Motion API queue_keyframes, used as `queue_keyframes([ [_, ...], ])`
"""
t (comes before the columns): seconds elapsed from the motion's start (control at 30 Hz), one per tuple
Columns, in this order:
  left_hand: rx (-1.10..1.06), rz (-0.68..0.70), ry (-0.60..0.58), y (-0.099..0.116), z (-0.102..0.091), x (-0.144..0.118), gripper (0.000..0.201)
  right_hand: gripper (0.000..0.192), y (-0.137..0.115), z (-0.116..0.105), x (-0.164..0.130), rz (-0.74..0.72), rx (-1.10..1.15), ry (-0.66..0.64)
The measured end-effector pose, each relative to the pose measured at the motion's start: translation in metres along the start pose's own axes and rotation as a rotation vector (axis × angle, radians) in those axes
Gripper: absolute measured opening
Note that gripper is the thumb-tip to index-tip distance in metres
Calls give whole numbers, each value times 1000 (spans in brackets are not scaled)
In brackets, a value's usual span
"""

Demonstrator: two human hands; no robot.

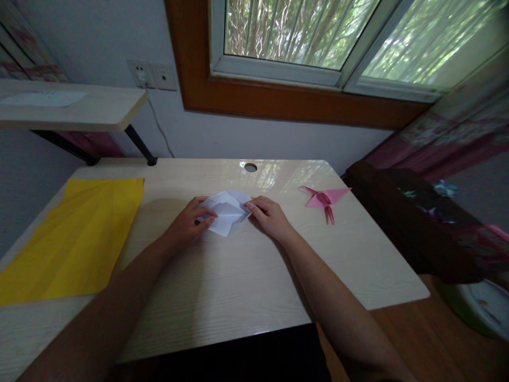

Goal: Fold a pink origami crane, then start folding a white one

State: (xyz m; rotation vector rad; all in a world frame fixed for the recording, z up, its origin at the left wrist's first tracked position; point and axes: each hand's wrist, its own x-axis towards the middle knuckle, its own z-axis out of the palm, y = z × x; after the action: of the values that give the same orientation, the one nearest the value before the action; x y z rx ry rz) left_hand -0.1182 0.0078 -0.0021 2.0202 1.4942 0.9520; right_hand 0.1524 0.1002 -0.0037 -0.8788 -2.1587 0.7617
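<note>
A partly folded piece of white paper [228,209] lies on the light wooden desk [238,276], near its middle. My left hand [189,223] pinches the paper's left edge between thumb and fingers. My right hand [269,215] rests on the paper's right edge, fingertips pressing it down. Both forearms reach in from the bottom of the view.
A large creased yellow sheet [69,241] lies at the desk's left. A folded pink paper crane [325,199] sits at the right. A cable hole [250,167] is at the back edge. A dark low stand [421,223] is right of the desk, a shelf [71,109] at upper left.
</note>
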Motion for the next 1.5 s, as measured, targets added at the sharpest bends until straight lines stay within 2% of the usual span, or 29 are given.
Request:
queue_keyframes([
  [0.33, 10, -5, 74, -6, -1, 2, 35, 24, -6, 1, -2, -130, 78, -46],
  [0.7, -61, -94, 162, -11, -4, 3, 34, 26, -6, -1, -2, -98, 78, -28],
  [0.9, -132, -71, 204, -10, -5, 2, 29, 24, -6, 1, -2, -103, 73, -11],
  [1.03, -295, -77, 360, -5, -6, 1, 24, 21, -8, -1, -2, -120, 86, 40],
  [1.23, -648, -232, 622, -12, -5, 5, 23, 24, -8, -5, -3, -66, 75, 130],
  [1.4, -580, -355, 751, -25, -9, 5, 23, 39, 2, -5, -4, -18, 93, 150],
  [1.47, -475, -411, 724, -28, -11, 4, 29, 45, 7, -5, -5, -7, 101, 108],
  [1.5, -408, -420, 661, -29, -12, 3, 31, 48, 9, -6, -5, -1, 101, 67],
])
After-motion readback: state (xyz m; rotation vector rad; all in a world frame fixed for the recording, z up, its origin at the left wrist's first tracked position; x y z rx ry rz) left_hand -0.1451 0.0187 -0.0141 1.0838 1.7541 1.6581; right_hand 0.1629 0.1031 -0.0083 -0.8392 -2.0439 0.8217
